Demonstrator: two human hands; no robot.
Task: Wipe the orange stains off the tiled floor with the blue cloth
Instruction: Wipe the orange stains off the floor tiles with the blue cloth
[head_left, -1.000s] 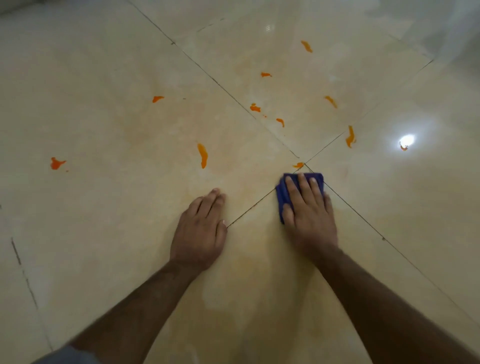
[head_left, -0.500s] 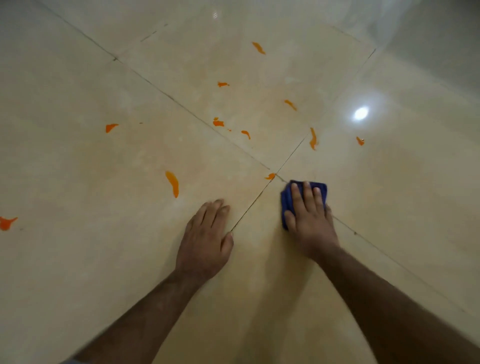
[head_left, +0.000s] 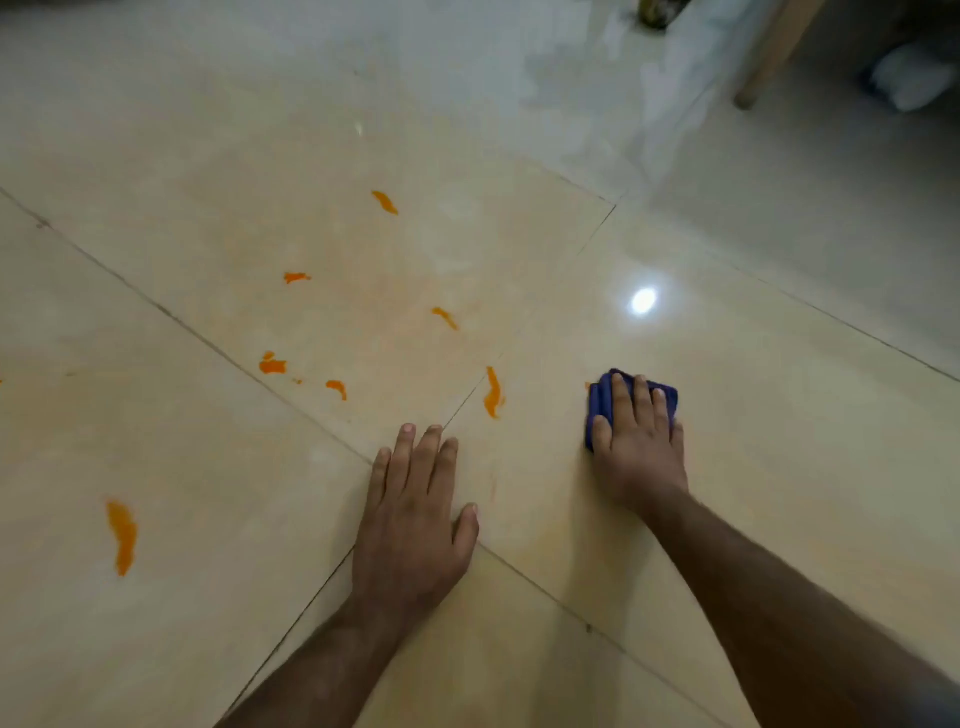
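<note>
Cream glazed tiles make up the tiled floor (head_left: 779, 467), and our view of it has swung since a second ago: the four-way grout crossing that lay ahead of the hands then now sits under and behind the left hand (head_left: 410, 525). We have shuffled forward and to the right, onto the tile with the lamp glare (head_left: 643, 300).

We plant that left hand flat as a prop, fingers (head_left: 421, 457) together and spread on bare tile, holding nothing.

Our right hand (head_left: 636, 447) presses the folded blue cloth (head_left: 597, 400) palm-down; its fingers lie straight across the top, pinning the cloth to the floor rather than gripping it. A second ago it sat beside the grout crossing with a small orange dab at its front edge; now it is well out on the right tile, and we see only a sliver of orange touching its upper left corner. We judge that the dab near the crossing is gone, with a faint smear left by the left thumb.

Plenty remains. A long stain (head_left: 122, 535) lies far left, a curved stain (head_left: 492, 392) sits on the grout line between the hands, and smaller spots (head_left: 272, 365) scatter beyond. We judge the job is only just begun.
</note>
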